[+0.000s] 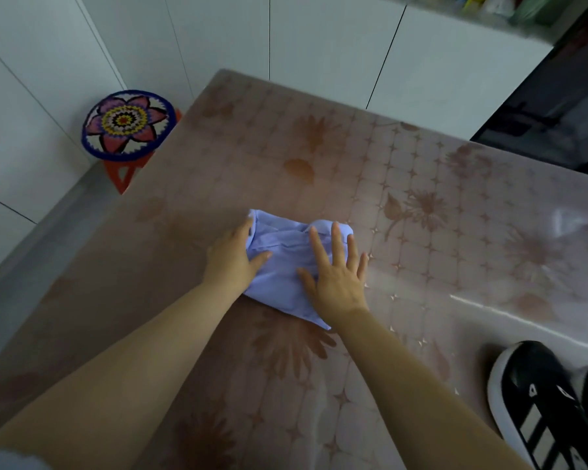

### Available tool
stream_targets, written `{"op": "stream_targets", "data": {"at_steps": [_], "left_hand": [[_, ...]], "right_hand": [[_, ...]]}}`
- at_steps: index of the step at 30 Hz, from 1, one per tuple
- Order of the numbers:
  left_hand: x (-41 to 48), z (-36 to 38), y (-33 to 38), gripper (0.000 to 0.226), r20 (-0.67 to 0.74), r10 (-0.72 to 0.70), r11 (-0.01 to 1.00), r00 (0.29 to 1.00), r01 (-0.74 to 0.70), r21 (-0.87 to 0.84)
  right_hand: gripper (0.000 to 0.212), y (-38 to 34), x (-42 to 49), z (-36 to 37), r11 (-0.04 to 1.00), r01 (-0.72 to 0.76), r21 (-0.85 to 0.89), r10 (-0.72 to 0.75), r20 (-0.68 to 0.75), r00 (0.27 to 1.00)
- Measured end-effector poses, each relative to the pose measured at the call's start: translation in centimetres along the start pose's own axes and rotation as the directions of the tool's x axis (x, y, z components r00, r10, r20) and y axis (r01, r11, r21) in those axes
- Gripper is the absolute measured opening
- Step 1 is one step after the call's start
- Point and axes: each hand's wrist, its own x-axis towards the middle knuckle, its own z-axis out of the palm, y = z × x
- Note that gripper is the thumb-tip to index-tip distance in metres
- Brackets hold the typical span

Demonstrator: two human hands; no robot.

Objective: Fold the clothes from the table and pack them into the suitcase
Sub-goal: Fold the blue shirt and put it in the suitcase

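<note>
head | left hand (233,257), right hand (336,276) press | folded blue cloth (279,242), possibly shirt

Plain pale-blue shirt (286,262) on pinkish desk (353,157) with brown flowers, star grid. Beyond desk's left edge, stool (128,122): purple-pink flower, navy rim, perhaps crocheted.

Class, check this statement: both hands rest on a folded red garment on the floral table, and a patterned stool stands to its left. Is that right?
Not quite: the head view shows the garment is light blue, not red. The rest holds: the left hand and right hand rest on it on the floral table, the patterned stool to its left.
</note>
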Motion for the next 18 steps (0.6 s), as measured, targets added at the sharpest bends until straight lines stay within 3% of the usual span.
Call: {"op": "stream_targets", "data": {"at_steps": [3,6,8,10,12,13,15,18], "left_hand": [[0.6,0.0,-0.4,0.049,-0.014,-0.078,0.972,0.997,0.079,0.220],[0.9,0.5,-0.9,0.045,-0.020,-0.109,0.977,0.994,0.111,0.183],[0.8,1.0,-0.6,0.049,-0.026,-0.104,0.991,0.994,0.106,0.087],[0.6,1.3,0.1,0.051,-0.018,-0.079,0.995,0.997,0.080,0.053],[0.1,1.5,1.0,0.046,0.001,-0.081,0.997,0.997,0.081,-0.009],[-0.2,1.6,1.3,0.044,-0.006,-0.098,0.993,0.995,0.098,-0.071],[-0.8,1.7,2.3,0.044,-0.014,-0.152,0.970,0.988,0.147,-0.194],[-1.5,1.7,3.8,0.034,0.077,-0.267,0.884,0.961,0.275,-0.377]], "right_hand": [[0.064,0.4,1.3,0.6,0.998,-0.015,-0.058,0.024,0.158,0.987],[0.076,0.8,2.0,1.1,0.999,-0.017,-0.033,0.024,0.221,0.975],[0.076,1.0,1.8,0.9,0.997,-0.024,0.073,0.011,0.169,0.986],[0.085,1.5,0.7,0.9,0.971,-0.091,0.219,0.101,-0.032,0.994],[0.078,1.7,-0.9,1.0,0.872,-0.251,0.421,0.350,-0.176,0.920],[0.073,1.6,-1.7,1.1,0.788,-0.332,0.519,0.464,-0.146,0.874],[0.069,1.1,-2.4,1.2,0.592,-0.432,0.681,0.562,0.036,0.827],[0.057,0.7,-2.2,0.3,0.340,-0.475,0.812,0.559,0.231,0.796]]}}
